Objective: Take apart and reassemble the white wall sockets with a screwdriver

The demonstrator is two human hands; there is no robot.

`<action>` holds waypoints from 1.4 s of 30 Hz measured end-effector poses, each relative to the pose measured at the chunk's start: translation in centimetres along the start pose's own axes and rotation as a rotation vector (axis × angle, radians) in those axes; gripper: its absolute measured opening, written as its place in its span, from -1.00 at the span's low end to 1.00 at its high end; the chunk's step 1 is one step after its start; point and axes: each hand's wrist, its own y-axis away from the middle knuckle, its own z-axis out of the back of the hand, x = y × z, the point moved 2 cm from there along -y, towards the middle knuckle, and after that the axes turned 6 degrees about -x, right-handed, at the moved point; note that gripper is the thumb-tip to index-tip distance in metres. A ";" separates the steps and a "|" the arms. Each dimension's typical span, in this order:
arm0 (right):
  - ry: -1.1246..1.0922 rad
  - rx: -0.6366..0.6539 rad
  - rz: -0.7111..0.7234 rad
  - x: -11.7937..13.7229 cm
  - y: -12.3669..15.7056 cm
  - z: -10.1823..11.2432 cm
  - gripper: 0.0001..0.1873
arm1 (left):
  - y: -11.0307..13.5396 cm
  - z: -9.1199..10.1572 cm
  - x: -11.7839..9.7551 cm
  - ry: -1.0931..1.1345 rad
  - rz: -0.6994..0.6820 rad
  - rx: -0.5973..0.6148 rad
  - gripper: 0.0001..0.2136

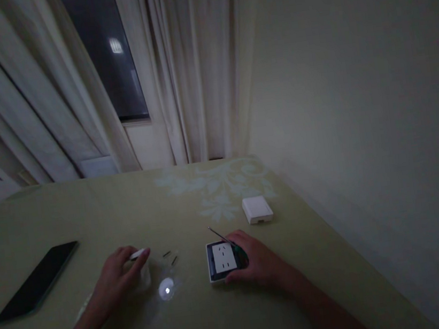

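A small white piece [137,254] is pinched between the thumb and fingers of my left hand [116,272], just above the table; its exact kind is unclear. My right hand [254,259] closes around the right side of a wall socket [224,258], which has a white centre, a dark surround and a pale edge. Tucked in the same hand is a screwdriver [221,234], its thin shaft pointing up and left and its green handle partly hidden by the fingers. Between the hands lie two small screws [174,260], near a clear plastic bag.
A white box-shaped piece [257,209] rests beyond my right hand. On the left lies a dark flat tablet-like slab [36,283]. A bright reflection shows on the tablecloth [200,323]. The wall [358,114] borders the table's right side, with curtains [196,81] behind.
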 end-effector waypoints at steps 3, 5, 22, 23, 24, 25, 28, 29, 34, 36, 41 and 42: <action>0.018 0.008 0.002 0.0 -0.1 0.0 -0.01 | -0.1 -0.2 1.3 -0.132 -0.043 -0.033 -0.50; 0.031 0.009 0.009 -0.1 -0.1 -0.1 -0.01 | 0.1 -0.6 1.5 -0.180 -0.067 -0.047 -0.57; 0.075 -0.156 0.093 -0.2 0.6 0.8 -0.22 | 3.3 -5.0 -12.0 -0.515 -0.090 0.332 -0.66; 0.074 -0.167 0.096 -0.2 0.6 0.9 -0.23 | 3.4 -5.0 -11.9 -0.514 -0.090 0.331 -0.66; 0.075 -0.179 0.096 -0.2 0.6 0.9 -0.25 | 3.4 -5.0 -11.7 -0.512 -0.094 0.333 -0.65; 0.075 -0.189 0.093 -0.1 0.6 1.0 -0.27 | 3.4 -5.0 -11.5 -0.508 -0.102 0.336 -0.65; 0.056 -0.212 0.068 0.2 0.5 1.1 -0.32 | 3.2 -5.2 -10.8 -0.497 -0.137 0.353 -0.66; 0.039 -0.220 0.056 0.3 0.5 1.1 -0.32 | 3.2 -5.4 -10.6 -0.474 -0.146 0.349 -0.67; -0.085 -0.269 -0.051 0.7 0.8 1.3 -0.34 | 4.0 -6.9 -10.6 0.000 -0.210 0.173 -0.73; -0.108 -0.284 -0.086 0.9 0.9 1.3 -0.34 | 4.5 -7.4 -11.2 0.202 -0.248 0.096 -0.72; -0.126 -0.289 -0.112 1.2 1.0 1.1 -0.38 | 4.7 -7.7 -12.6 0.452 -0.267 0.001 -0.83; -0.128 -0.289 -0.117 1.2 1.0 1.1 -0.38 | 4.7 -7.7 -12.7 0.470 -0.275 -0.010 -0.85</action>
